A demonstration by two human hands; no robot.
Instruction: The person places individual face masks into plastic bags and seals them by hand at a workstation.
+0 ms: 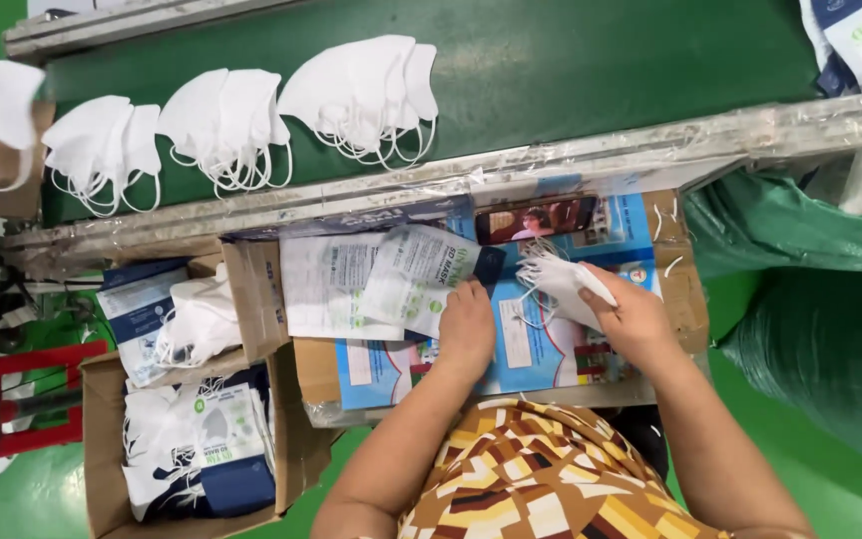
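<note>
My right hand [634, 317] grips a small stack of white folded face masks [557, 281] with loose ear loops, held over a blue printed sheet on the cardboard work surface [688, 289]. To its left, my left hand [467, 324] pinches the edge of a flat white and dark blue packaging pouch [413, 275], which lies on top of other empty pouches [326, 287]. The two hands are a short way apart, and the masks sit just right of the pouch's open end.
A green conveyor belt [571, 60] runs along the top with three piles of white masks [223, 122]. A phone [536, 219] leans at the belt's edge. A cardboard box [102, 439] at lower left holds filled pouches. Green sacks [830, 299] stand at right.
</note>
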